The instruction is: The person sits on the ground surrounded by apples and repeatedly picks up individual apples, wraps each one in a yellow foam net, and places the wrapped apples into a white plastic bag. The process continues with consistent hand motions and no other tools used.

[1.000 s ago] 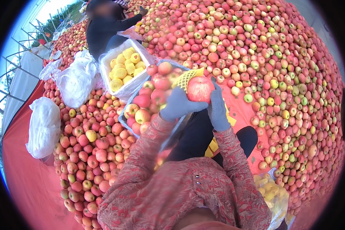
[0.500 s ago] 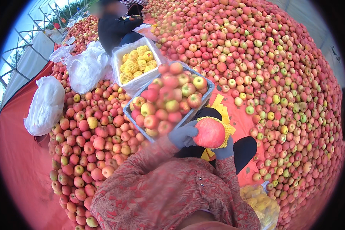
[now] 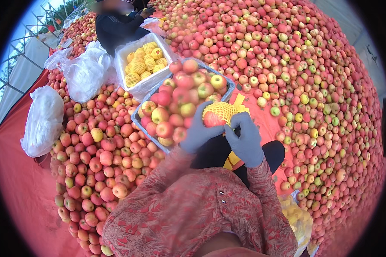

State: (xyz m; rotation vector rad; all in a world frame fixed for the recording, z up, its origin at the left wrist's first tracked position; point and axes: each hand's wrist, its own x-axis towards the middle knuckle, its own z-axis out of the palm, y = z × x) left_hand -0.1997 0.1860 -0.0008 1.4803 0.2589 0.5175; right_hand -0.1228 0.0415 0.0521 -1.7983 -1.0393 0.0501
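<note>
Yellow mesh sleeve (image 3: 222, 110) partly over apple (image 3: 212, 121) | our left hand (image 3: 198, 133) clamps apple, right hand (image 3: 248, 139) pinches sleeve (both gloved) | crate (image 3: 142, 127) beyond left hand

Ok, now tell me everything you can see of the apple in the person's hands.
The apple is rounded and red, its bare lower-left part showing. A yellow foam net with an open diamond mesh covers its upper and right side. The grey-gloved left hand holds it from the left, thumb below. The grey-gloved right hand has its fingers on the net's right end. It is held up near the crate's near-right side; its stem cannot be made out.
</note>
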